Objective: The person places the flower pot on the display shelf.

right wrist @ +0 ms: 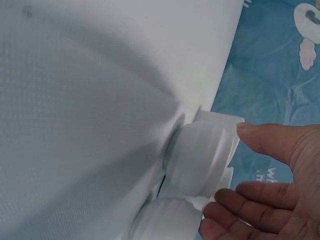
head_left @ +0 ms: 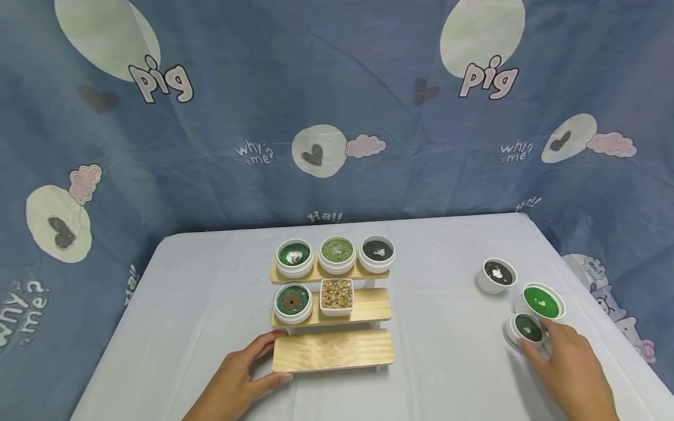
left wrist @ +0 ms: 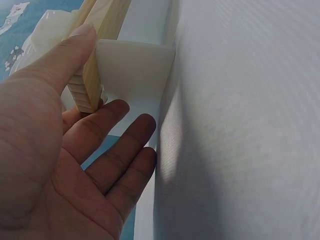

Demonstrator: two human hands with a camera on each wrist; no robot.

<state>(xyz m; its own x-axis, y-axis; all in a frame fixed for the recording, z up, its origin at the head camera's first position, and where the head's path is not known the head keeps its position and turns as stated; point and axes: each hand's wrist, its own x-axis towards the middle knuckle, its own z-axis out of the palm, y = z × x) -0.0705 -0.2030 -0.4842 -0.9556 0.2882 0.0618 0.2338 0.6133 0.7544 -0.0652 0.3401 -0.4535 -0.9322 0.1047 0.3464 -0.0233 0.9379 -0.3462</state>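
A three-tier wooden stand [head_left: 332, 351] with white supports is on the white table. My left hand [head_left: 238, 372] pinches the left end of its lowest board, thumb on top; the left wrist view shows the other fingers [left wrist: 142, 127] loosely bent beside the white support [left wrist: 135, 65]. At the right, my right hand [head_left: 571, 365] holds a small white bowl [head_left: 528, 328] with dark green contents between thumb and fingers. A larger bowl [head_left: 542, 301] of bright green stands right behind it. Another white bowl [head_left: 497, 276] with dark contents is farther back.
Three round bowls, green [head_left: 295, 256], light green [head_left: 337, 251] and dark [head_left: 377, 252], line the top tier. The middle tier bears a round green bowl [head_left: 292, 303] and a square dish [head_left: 336, 295] of brown bits. A blue printed cloth [head_left: 337, 105] hangs behind the table [head_left: 447, 362].
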